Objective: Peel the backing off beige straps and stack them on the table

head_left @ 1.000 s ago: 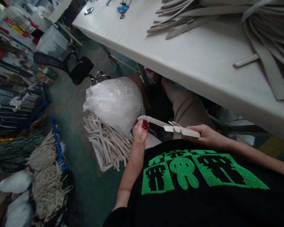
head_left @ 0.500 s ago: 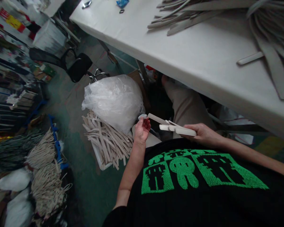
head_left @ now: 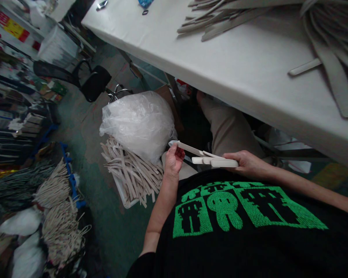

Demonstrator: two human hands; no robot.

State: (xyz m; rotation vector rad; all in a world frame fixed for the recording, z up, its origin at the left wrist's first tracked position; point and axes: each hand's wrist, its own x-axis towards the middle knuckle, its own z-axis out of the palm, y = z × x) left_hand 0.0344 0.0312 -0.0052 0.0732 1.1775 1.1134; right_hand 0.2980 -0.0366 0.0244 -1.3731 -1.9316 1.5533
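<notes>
My right hand (head_left: 245, 163) is closed around the near ends of several pale beige straps (head_left: 224, 163), fanned out in front of my shirt. One longer strap (head_left: 191, 148) reaches left from this bunch to my left hand (head_left: 175, 159). The left thumb and fingers pinch a small whitish plastic piece (head_left: 173, 143) at that strap's far end. Whether the strap end sits inside the plastic piece or just touches it, I cannot tell.
Beside my left hand, a big clear plastic bag (head_left: 139, 119) rests over a white tray (head_left: 121, 193) of loose beige strips (head_left: 133, 173). A pale table (head_left: 234, 73) with a grey strap pile (head_left: 333, 46) stands ahead. A black chair (head_left: 95, 83) is farther left.
The longer strap's far end has come to the plastic piece in my left hand. My right hand and the bunch have shifted slightly left; the straps now lie more level.
</notes>
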